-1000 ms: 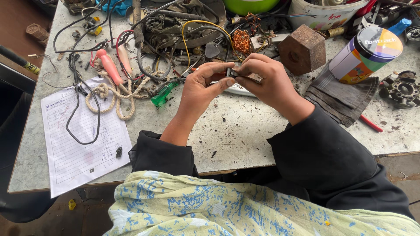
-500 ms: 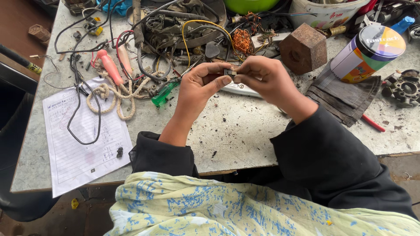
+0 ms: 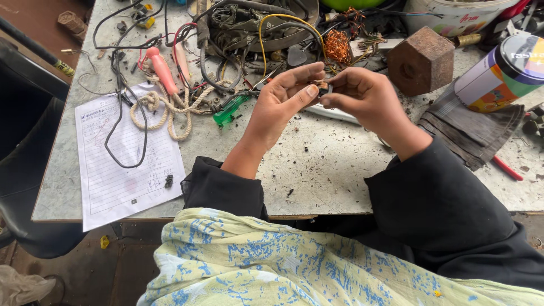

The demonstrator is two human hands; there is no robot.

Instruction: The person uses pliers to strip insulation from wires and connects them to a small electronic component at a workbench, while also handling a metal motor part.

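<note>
we note both hands, left (image 3: 283,99) and right (image 3: 362,96), pinching a small dark part (image 3: 324,89) over the bench (image 3: 317,170); a slip could lose it among the wires (image 3: 238,34).

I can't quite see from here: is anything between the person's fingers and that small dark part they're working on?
Nothing visible. The left hand and right hand both pinch the small dark part directly between their fingertips, raised above the table. The wires and green screwdriver lie behind and beside, apart from it.
</note>
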